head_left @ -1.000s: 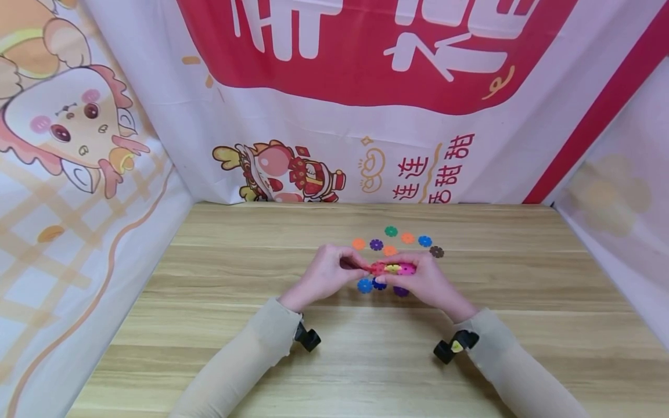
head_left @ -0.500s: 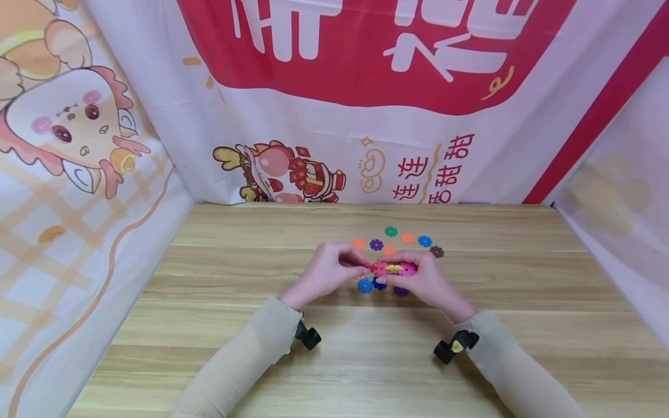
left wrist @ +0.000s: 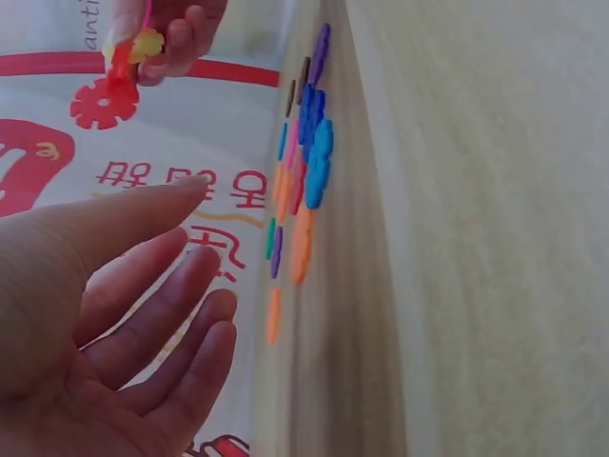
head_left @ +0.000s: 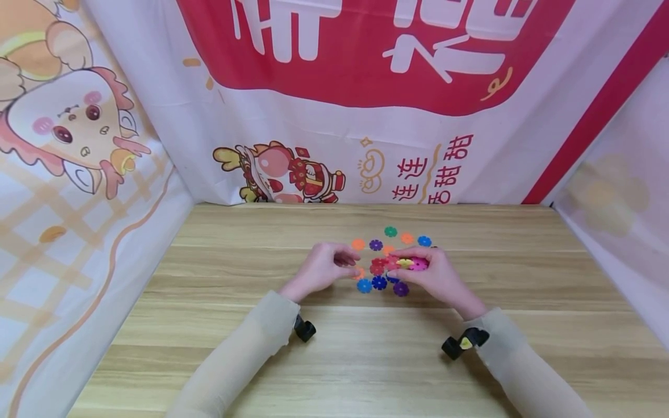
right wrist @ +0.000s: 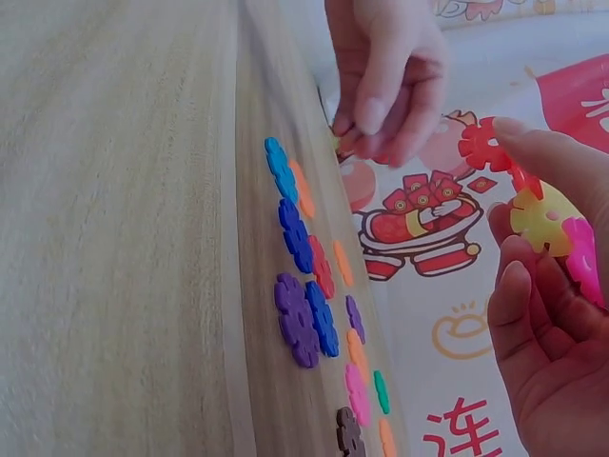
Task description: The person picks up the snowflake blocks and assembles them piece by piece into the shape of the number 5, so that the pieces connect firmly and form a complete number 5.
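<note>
My right hand [head_left: 436, 274] holds a joined row of notched plastic flower discs above the table. In the right wrist view the row shows a red disc [right wrist: 482, 145] at its free end, a yellow disc [right wrist: 544, 219] and a pink disc [right wrist: 582, 255] against the palm. Another red piece, seen nearly edge-on, links the red disc to the yellow one. My left hand [head_left: 323, 270] is apart from the row, its fingers relaxed with nothing between them. Below the hands lie a light blue disc [head_left: 364, 285], a dark blue disc [head_left: 379, 283] and a purple disc [head_left: 400, 288].
Further discs lie flat on the wooden table [head_left: 334, 360]: a green disc [head_left: 390, 231], a blue disc [head_left: 424, 241], several orange ones such as an orange disc [head_left: 407, 238], and a brown disc [right wrist: 350, 433]. A printed cloth [head_left: 313, 116] hangs along the back edge.
My left hand has let go of the red end of the row and drawn slightly left. My right hand has shifted right with the joined discs.
</note>
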Tool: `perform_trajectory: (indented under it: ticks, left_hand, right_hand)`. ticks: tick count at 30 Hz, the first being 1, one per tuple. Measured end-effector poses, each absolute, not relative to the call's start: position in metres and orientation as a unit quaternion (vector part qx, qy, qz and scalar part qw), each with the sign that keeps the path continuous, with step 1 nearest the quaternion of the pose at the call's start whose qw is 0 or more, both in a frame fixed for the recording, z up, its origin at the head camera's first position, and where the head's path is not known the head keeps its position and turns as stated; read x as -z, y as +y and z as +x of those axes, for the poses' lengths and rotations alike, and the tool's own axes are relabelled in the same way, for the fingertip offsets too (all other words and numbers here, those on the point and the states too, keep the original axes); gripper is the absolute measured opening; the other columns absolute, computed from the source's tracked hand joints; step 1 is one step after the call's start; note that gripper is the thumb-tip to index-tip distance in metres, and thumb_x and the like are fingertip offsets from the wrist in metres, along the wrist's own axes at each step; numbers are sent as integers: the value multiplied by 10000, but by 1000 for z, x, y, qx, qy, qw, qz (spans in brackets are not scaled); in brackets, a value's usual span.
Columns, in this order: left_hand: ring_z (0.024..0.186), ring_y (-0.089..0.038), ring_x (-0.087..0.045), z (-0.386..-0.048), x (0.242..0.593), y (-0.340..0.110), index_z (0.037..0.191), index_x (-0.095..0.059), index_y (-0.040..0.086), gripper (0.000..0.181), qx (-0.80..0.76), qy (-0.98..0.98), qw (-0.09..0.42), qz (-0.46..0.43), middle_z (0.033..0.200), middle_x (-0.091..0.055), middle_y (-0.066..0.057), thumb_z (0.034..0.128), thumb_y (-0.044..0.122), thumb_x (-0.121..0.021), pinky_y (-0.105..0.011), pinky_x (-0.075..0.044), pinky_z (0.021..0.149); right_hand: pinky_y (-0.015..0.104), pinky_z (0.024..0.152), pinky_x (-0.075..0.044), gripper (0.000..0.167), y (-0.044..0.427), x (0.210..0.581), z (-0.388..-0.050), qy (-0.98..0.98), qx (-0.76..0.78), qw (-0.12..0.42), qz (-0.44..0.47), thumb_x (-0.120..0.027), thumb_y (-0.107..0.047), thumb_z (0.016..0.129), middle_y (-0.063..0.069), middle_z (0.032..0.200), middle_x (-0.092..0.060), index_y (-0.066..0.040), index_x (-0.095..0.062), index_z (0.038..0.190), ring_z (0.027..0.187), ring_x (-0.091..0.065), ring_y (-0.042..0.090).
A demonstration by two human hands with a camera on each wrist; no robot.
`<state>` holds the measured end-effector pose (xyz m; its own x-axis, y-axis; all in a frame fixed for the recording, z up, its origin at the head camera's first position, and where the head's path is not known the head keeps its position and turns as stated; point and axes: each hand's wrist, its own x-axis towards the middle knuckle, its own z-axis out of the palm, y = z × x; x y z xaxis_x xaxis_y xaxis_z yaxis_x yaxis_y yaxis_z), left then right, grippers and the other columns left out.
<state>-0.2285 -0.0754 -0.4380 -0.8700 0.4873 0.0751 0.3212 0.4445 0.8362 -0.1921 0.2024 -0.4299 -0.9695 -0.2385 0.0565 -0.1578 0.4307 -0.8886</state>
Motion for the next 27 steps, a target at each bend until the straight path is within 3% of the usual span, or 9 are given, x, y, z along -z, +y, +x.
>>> perform_trajectory:
  ticks: [8, 27]
  left_hand:
    - [904, -110, -653, -240, 453, -71, 1177, -736, 60, 337, -441, 864, 117, 213, 1039, -721, -27, 865, 136, -840, -285, -549, 825]
    - [912, -132, -612, -244, 454, -66, 1079, -753, 117, 268, -376, 889, 154, 213, 989, -684, 40, 834, 132, -860, -314, -524, 848]
  right_hand:
    - [312, 802, -590, 462, 202, 430, -192, 849, 516, 39, -111, -863, -460, 808, 72, 1215, -673, -219, -764, 1189, 1097, -632, 331]
    - [302, 818, -587, 438, 203, 428, -190, 838, 536, 50, -89, -860, -404, 832, 82, 1257, -655, -209, -756, 1210, 1098, -636, 272]
